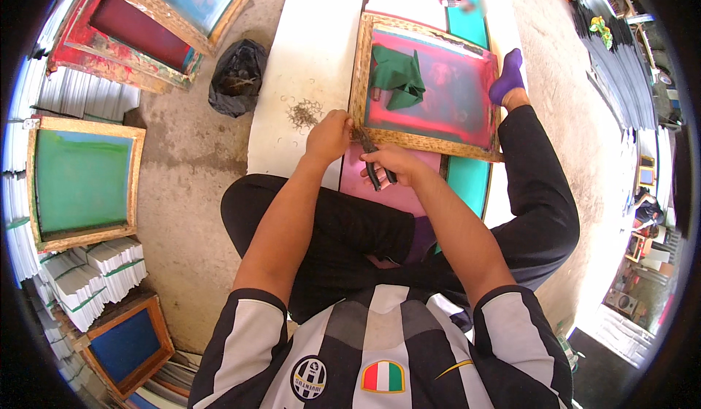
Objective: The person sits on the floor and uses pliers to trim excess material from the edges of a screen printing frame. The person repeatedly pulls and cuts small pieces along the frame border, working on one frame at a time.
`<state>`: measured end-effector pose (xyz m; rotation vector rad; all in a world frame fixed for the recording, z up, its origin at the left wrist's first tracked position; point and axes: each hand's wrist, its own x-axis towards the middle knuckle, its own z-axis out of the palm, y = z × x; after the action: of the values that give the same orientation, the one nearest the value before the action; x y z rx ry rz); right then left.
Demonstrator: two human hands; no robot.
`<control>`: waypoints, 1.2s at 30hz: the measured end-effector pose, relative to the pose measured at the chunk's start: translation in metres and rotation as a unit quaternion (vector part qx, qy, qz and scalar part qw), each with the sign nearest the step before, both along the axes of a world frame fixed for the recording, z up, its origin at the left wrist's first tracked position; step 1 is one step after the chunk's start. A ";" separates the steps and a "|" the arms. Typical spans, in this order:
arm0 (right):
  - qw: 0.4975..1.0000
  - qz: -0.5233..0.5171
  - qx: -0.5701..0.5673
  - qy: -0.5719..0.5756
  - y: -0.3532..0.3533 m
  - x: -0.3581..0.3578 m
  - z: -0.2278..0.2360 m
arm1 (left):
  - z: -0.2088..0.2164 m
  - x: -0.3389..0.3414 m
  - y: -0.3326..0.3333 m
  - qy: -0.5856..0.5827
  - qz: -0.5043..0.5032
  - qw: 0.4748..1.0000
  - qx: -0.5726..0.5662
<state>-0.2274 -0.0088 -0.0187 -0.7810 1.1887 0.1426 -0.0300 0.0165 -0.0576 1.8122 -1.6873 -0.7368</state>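
Head view: right hand (394, 164) grip pinching dark pliers (372, 162), long axis pointing up-left at wooden frame (423, 143) near edge; left hand (328, 135) grip pressed on same edge, just left of plier tips.

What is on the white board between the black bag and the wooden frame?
A small pile of pulled staples lies there on the white board, seen in the head view.

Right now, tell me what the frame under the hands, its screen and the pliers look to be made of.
Frame: bare wood, rough and paint-stained, grain showing. Screen: probably fine stretched mesh, matte, coated in red and pink ink. Pliers in the right hand: dark handles, likely plastic-covered metal; the head is too small to tell.
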 end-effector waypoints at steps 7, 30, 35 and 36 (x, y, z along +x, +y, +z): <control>0.998 0.052 0.024 0.018 -0.011 0.005 0.013 | -0.005 0.011 -0.006 0.067 0.075 0.995 0.021; 0.950 0.235 -0.092 0.183 -0.036 0.024 0.030 | 0.007 0.008 -0.015 0.123 0.085 0.987 0.054; 0.937 0.130 -0.291 0.140 0.008 0.029 0.029 | 0.006 0.008 -0.013 0.125 0.084 0.988 0.038; 0.930 0.124 -0.308 0.161 0.012 0.027 0.020 | 0.006 0.007 -0.014 0.121 0.080 0.989 0.039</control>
<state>-0.2000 0.0031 0.0010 -1.5074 1.4635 0.1077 -0.0229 0.0028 -0.0515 1.8044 -1.3575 -0.9212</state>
